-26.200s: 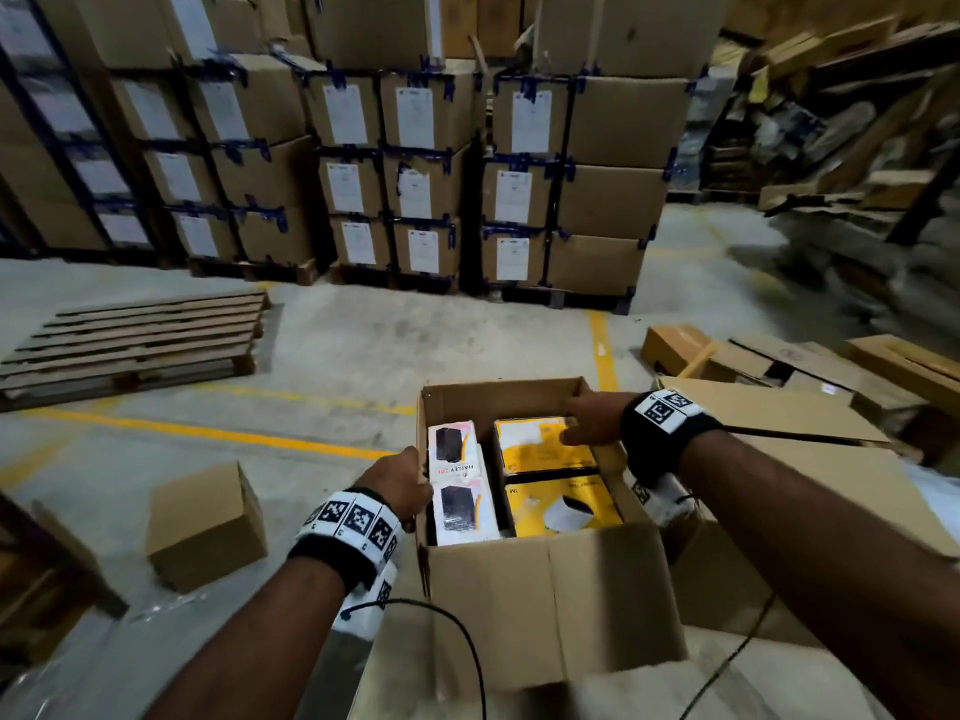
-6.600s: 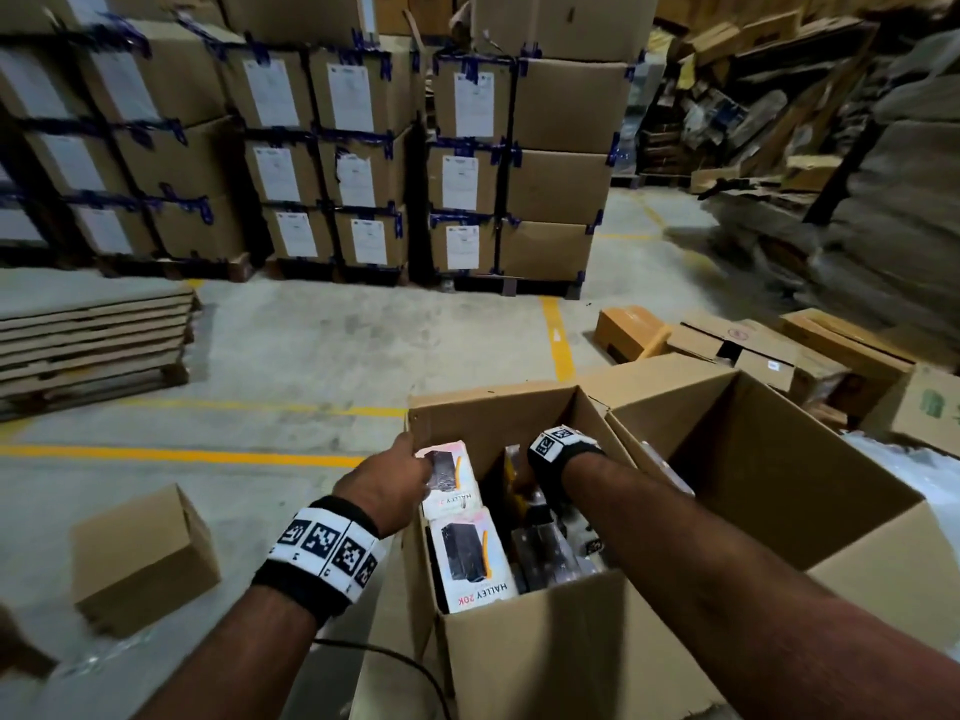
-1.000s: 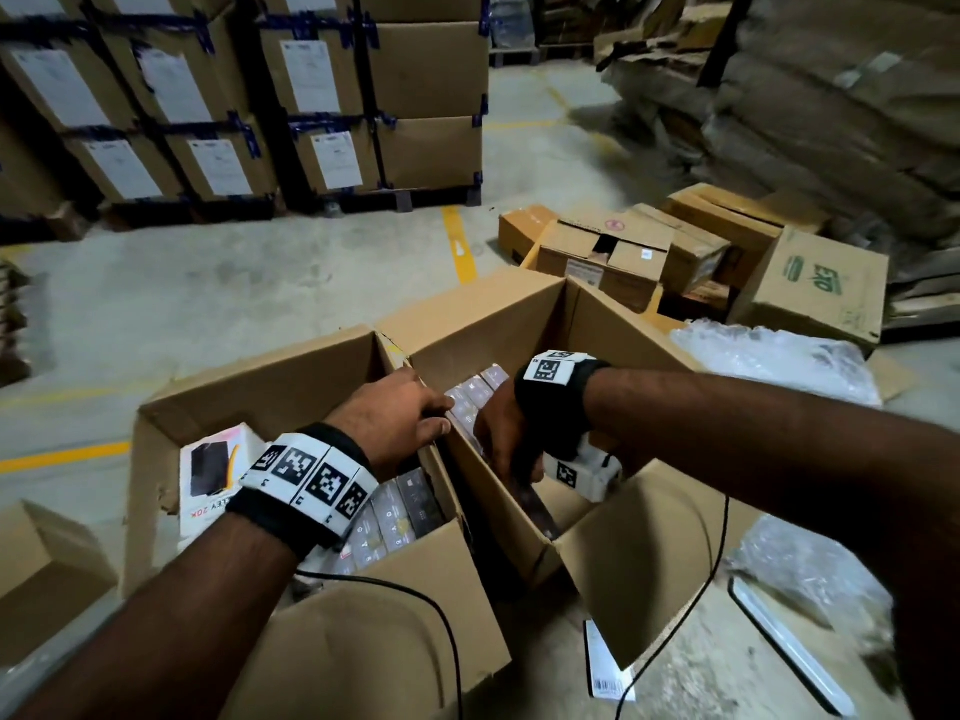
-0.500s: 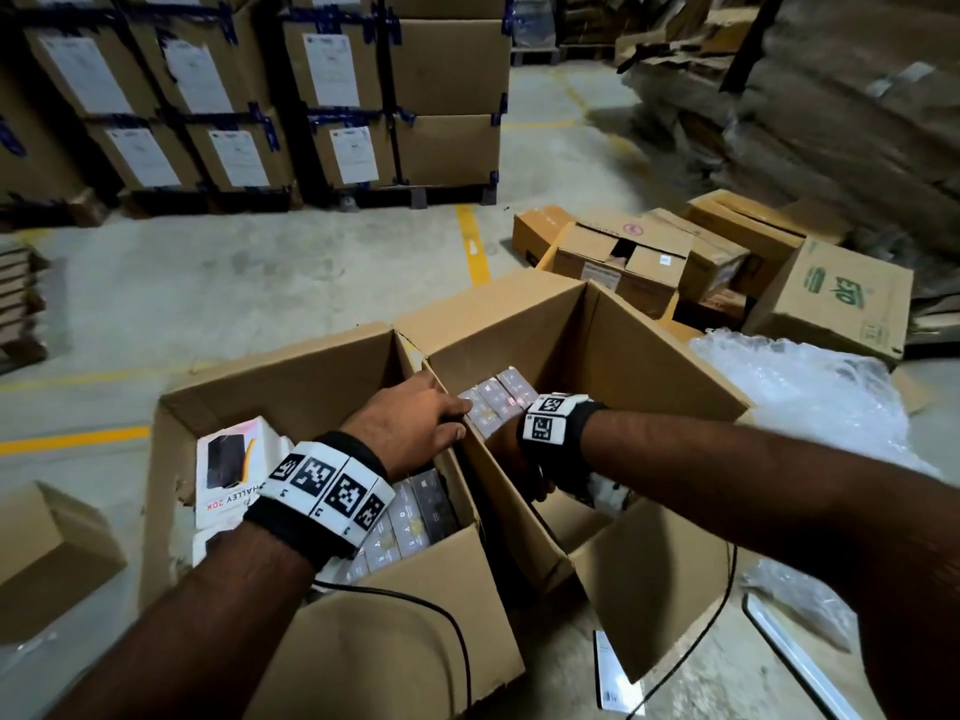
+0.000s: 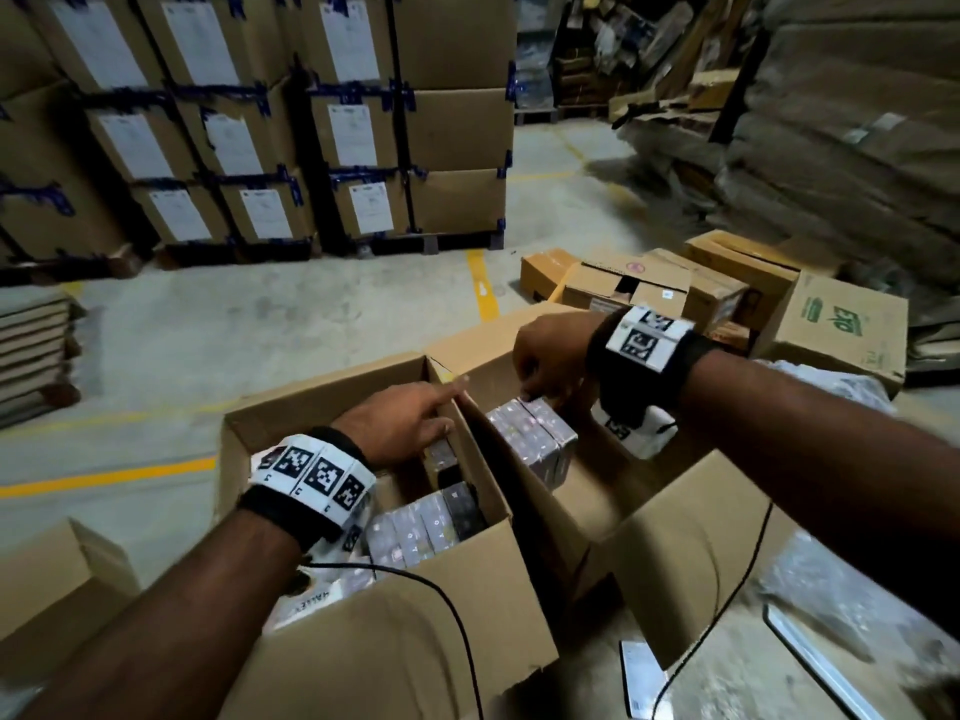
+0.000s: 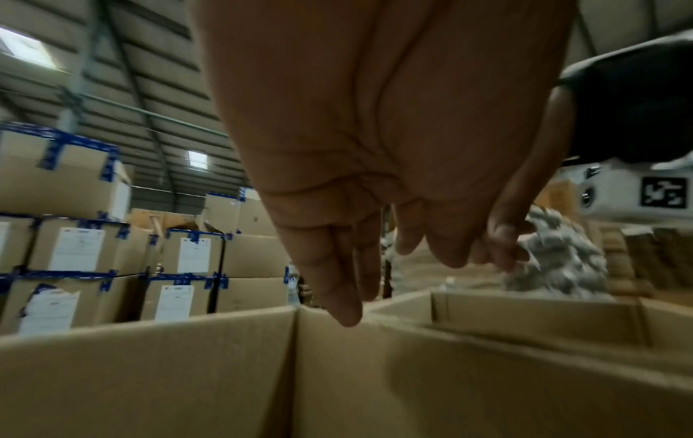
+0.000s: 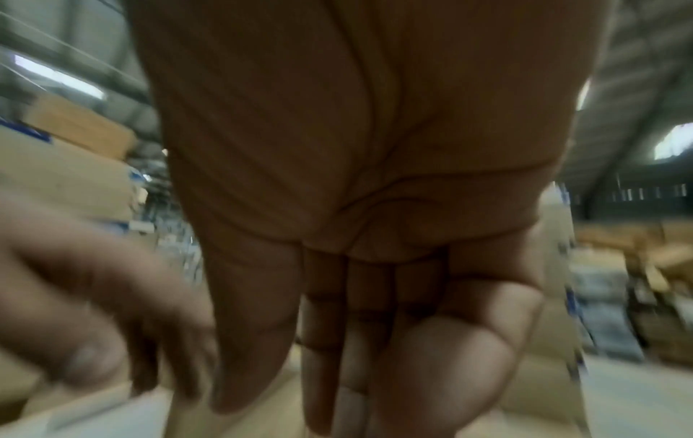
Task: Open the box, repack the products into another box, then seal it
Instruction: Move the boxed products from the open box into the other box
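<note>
Row of grey product packs (image 5: 535, 439) under right hand (image 5: 550, 356), long axis running away, inside open brown cardboard box (image 5: 691, 558). Right fingers curled down, empty. Left hand (image 5: 400, 423) flat, relaxed, over neighbouring brown carton (image 5: 415, 641).

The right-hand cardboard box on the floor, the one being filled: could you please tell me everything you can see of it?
The right-hand box is plain brown corrugated cardboard, open-topped, its flaps folded outward. It stands on the concrete floor, its left wall pressed against the source box. Inside, a row of small shiny product packs stands on edge near the far-left corner; the rest of the interior looks bare. The right hand hovers above those packs.
</note>
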Demonstrator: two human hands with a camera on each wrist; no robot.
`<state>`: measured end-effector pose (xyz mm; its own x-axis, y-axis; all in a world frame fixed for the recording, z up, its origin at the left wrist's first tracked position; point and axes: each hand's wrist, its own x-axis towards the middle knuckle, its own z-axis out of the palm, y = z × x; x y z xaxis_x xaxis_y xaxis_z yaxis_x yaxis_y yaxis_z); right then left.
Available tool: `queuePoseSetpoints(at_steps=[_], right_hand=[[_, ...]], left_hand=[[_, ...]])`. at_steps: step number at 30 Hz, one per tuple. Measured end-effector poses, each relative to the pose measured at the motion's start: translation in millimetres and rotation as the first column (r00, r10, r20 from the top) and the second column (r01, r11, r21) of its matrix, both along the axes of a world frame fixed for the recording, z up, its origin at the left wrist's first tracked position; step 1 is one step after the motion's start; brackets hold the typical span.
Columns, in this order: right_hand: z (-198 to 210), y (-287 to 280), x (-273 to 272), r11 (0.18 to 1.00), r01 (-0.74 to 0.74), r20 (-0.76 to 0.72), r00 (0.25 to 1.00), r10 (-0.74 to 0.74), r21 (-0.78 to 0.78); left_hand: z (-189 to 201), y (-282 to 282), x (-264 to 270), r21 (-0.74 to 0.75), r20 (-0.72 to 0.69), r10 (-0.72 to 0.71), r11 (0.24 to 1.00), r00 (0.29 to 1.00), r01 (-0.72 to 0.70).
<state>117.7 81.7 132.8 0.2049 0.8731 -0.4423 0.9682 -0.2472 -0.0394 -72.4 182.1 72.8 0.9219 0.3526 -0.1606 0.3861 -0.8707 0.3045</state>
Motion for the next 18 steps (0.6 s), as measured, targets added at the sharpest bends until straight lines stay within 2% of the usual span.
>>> queuePoseSetpoints(at_steps=[4,7,10,13,15,18], right_hand=[[55,-7,-39,0.991,-0.041,-0.015,0.999,0.043,0.125],[70,2,-83,0.985,-0.090,-0.017,0.995,0.093,0.148],[54,22,-124,0.987,-0.134,-0.003,0.991,0.135,0.093],[25,56,-158,0.990,-0.133,0.084,0.988,0.130,0.034],[-4,80,-170,0.995,-0.102,0.141,0.985,0.100,0.010],[-39,104,-159,0.999,-0.034,0.189,0.982,0.026,0.038]], left_hand=[[21,21,-42,0.031,0.051,0.040,0.999,0.998,-0.042],[24,33,-72,0.013,0.060,0.067,0.998,0.996,-0.068],[20,44,-99,0.035,0.012,0.097,0.995,0.995,-0.098],[9,58,-128,0.124,-0.084,0.143,0.983,0.986,-0.132],[3,68,-149,0.177,-0.120,0.198,0.969,0.973,-0.175],[-5,79,-173,0.182,-0.128,0.258,0.955,0.958,-0.233]])
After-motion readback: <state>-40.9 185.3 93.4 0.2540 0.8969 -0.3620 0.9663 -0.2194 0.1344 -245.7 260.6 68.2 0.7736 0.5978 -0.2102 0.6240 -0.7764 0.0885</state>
